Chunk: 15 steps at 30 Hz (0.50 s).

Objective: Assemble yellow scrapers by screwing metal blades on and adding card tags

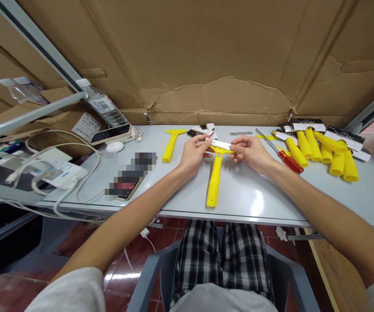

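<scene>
Two hands (192, 154) (252, 153) angle inward, pinching a yellow scraper (214, 182) and silver plate (221, 144).

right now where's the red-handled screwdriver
In the head view, the red-handled screwdriver lies on the right side of the table, between the right hand and the piled yellow handles.

**Small makeshift workshop**

Reads as a light hand-work station. Backed by brown cardboard (206, 47) in a metal frame (37, 39). Stocked with matching yellow handles (215, 177) and printed cards (344, 135) on the white tabletop (245, 182), plus a red screwdriver (290, 161). Furnished with a plastic chair (299, 277) on red floor tiles (170, 236). Cluttered at left with a power strip (66, 174), cables (98, 169) and a water bottle (105, 106).
</scene>
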### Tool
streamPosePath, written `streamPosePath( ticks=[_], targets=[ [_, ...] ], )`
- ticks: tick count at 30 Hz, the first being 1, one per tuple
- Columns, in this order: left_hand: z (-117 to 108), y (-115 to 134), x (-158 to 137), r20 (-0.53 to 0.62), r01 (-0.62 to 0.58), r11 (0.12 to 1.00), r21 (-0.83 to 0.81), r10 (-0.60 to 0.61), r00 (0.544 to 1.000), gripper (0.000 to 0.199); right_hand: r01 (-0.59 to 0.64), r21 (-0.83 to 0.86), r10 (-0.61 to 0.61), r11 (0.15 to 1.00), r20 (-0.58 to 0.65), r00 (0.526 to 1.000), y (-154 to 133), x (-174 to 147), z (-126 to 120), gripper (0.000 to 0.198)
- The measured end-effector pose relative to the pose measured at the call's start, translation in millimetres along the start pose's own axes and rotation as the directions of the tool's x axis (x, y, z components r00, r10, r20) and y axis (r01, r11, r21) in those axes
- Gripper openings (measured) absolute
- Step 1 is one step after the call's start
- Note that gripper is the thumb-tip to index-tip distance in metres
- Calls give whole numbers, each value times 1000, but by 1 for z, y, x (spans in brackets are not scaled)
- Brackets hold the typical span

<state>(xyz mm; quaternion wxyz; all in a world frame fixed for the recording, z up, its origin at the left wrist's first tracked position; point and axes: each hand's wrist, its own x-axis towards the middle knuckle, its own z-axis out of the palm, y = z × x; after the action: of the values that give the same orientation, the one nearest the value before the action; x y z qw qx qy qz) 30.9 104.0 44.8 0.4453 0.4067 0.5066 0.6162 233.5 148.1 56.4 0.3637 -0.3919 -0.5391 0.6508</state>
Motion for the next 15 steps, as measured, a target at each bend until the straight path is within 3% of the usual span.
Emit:
streamPosePath(
  ticks=[4,11,15],
  targets=[
    [0,0,0,13,26,999,-36,-25,1000,20,9,5,-9,1000,-8,1000,-1,0,0,25],
    [-3,8,1,125,276,954,-114,-262,957,25,44,-54,-46,998,-37,998,-1,4,-10,41],
    [-4,9,1,121,230,972,-53,-223,967,43,51,-99,-61,994,-100,993,-5,2,-10,33]
  ],
)
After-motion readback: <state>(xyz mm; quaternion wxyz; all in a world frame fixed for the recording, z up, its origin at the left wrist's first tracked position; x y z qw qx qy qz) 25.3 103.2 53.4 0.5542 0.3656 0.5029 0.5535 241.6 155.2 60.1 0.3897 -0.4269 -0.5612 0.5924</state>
